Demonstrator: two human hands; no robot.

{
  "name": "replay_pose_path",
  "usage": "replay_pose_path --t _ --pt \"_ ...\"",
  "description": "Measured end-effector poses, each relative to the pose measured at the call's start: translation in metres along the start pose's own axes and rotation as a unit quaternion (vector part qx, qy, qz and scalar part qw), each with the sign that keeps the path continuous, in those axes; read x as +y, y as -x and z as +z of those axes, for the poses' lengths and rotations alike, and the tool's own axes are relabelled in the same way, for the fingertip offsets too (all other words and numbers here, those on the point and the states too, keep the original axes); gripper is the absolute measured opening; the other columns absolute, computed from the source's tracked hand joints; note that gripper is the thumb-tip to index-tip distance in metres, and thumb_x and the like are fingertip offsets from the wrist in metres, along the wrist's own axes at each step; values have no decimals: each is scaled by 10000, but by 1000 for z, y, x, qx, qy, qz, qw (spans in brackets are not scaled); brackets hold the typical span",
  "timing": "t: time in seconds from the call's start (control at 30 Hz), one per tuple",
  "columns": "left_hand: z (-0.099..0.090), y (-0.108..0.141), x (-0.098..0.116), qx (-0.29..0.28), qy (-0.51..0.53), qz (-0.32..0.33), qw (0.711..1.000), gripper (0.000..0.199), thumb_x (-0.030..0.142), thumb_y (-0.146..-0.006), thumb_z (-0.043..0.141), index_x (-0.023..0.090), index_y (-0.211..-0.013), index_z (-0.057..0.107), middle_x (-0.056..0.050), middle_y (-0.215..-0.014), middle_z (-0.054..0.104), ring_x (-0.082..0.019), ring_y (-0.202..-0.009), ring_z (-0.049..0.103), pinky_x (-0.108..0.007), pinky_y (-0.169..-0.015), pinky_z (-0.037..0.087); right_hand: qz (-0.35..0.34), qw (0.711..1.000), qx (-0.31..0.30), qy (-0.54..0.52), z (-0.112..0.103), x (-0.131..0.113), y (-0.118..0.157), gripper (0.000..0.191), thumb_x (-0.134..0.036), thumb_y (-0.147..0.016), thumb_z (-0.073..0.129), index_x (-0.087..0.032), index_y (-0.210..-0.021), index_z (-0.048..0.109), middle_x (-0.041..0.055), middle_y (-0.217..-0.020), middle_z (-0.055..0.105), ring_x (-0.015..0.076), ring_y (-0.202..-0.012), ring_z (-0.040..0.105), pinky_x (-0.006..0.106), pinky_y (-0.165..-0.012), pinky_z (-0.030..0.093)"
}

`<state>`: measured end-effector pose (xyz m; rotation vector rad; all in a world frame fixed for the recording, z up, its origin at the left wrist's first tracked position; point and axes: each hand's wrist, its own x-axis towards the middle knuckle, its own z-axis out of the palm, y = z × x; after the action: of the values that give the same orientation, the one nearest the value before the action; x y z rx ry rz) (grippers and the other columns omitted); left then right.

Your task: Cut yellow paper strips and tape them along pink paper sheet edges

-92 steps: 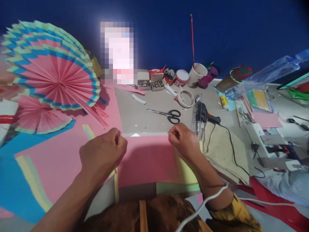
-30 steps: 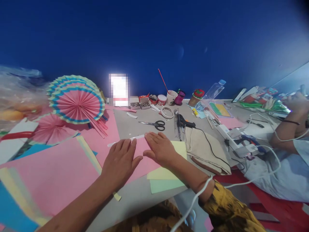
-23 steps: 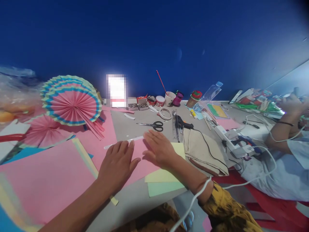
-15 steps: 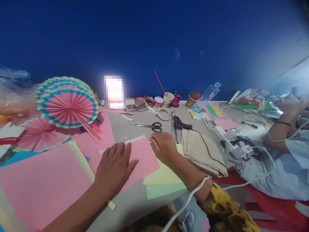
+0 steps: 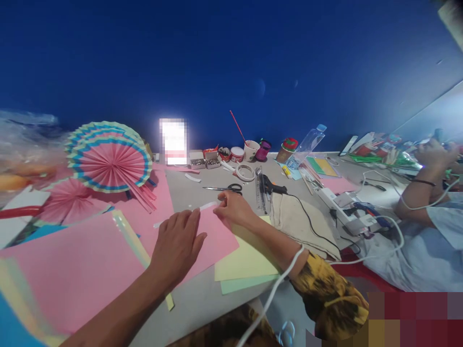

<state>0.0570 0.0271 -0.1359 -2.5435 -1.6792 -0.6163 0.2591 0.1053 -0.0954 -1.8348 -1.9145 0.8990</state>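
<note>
My left hand (image 5: 179, 243) lies flat, fingers stretched out, on a pink sheet of paper (image 5: 217, 241). Along that sheet's far edge runs a narrow white strip (image 5: 208, 206), partly covered by my left fingers. My right hand (image 5: 235, 207) is closed, with thumb and fingertips pinched at the strip's right end near the sheet's far corner. Whatever is between those fingertips is too small to make out. Yellow paper (image 5: 246, 265) and green paper (image 5: 249, 283) lie partly under the pink sheet and my right wrist. Just beyond my right hand are black scissors (image 5: 235, 187).
Folded paper fans (image 5: 112, 161) and a large pink sheet (image 5: 83, 270) are at left. A tape roll (image 5: 245, 171), ruler (image 5: 259, 188), glue gun (image 5: 273, 185) and folded cloth (image 5: 304, 221) lie beyond and right. A white cable (image 5: 269, 299) crosses my right forearm. Another person's arm (image 5: 415, 197) is at right.
My right hand has shifted left along the sheet's far edge to the white strip's end, its fingertips now pinched there. My left hand stays flat on the pink sheet. The view has turned slightly.
</note>
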Motion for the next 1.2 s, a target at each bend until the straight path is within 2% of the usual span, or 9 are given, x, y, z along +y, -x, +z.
replay_pose_path --t 0.17,0.3,0.5,0.63,0.73,0.87,0.97,1.1,1.2 --pt "1 -1 -4 60 95 -17 994 494 299 -999 517 164 -1474 502 -199 -1328 653 -367 -1214 581 -546 -972 494 -3 999 -25 40 0 -6 -11 205 -253 -781 801 -229 -968 719 -7 -916 767 178 -832 701 264 -686 441" --pt "0 -5 -7 85 123 -45 988 441 281 -997 508 146 -1415 543 -199 -1292 660 -367 -1194 578 -561 -972 496 -74 990 5 122 -3 -6 -7 236 -258 -837 763 -242 -1065 704 37 -1112 734 196 -973 668 275 -737 407" --pt "-7 -3 5 45 197 15 979 211 180 -1016 496 183 -1146 662 -120 -1121 686 -284 -1072 605 -467 -927 523 -116 983 -24 140 -4 -3 -7 61 -217 -854 715 -211 -893 669 20 -1016 697 166 -931 626 258 -719 374" --pt "-13 0 14 45 211 45 976 201 151 -1036 476 185 -1048 674 -98 -1045 692 -249 -1013 611 -419 -878 519 -146 987 -12 72 -2 7 -9 55 -200 -833 687 -209 -885 671 -15 -886 691 148 -815 607 258 -707 380" --pt "-17 -2 9 112 179 33 977 204 164 -1027 509 173 -1142 677 -131 -1139 693 -270 -1101 617 -441 -946 521 -144 988 -31 -52 -4 14 -11 128 -233 -816 673 -203 -939 693 -35 -783 677 136 -705 590 252 -672 412" --pt "-27 -11 -15 188 75 -38 979 331 251 -1014 538 126 -1307 629 -208 -1284 668 -353 -1252 592 -544 -1057 471 -161 967 -37 -192 -11 13 -8 142 -291 -790 675 -194 -889 706 -12 -765 676 130 -650 568 248 -629 438" --pt "-38 -18 -32 169 70 -48 982 343 382 -984 566 157 -1216 680 -173 -1174 744 -371 -1151 666 -538 -988 496 -202 949 -21 -241 -15 7 -1 150 -310 -776 681 -193 -863 718 1 -751 664 128 -645 544 250 -618 428" --pt "-55 -20 -37 86 163 -86 979 280 449 -960 544 244 -908 727 -55 -890 786 -283 -863 725 -421 -830 536 -226 934 -4 -276 -15 1 7 197 -304 -779 672 -188 -922 741 12 -808 678 125 -679 546 250 -642 434" --pt "-68 -16 -31 43 208 -130 969 296 474 -945 536 258 -868 722 -45 -926 780 -263 -879 720 -370 -794 552 -203 942 -15 -268 -14 0 8 192 -293 -772 651 -181 -903 737 1 -772 666 113 -624 516 238 -587 402"
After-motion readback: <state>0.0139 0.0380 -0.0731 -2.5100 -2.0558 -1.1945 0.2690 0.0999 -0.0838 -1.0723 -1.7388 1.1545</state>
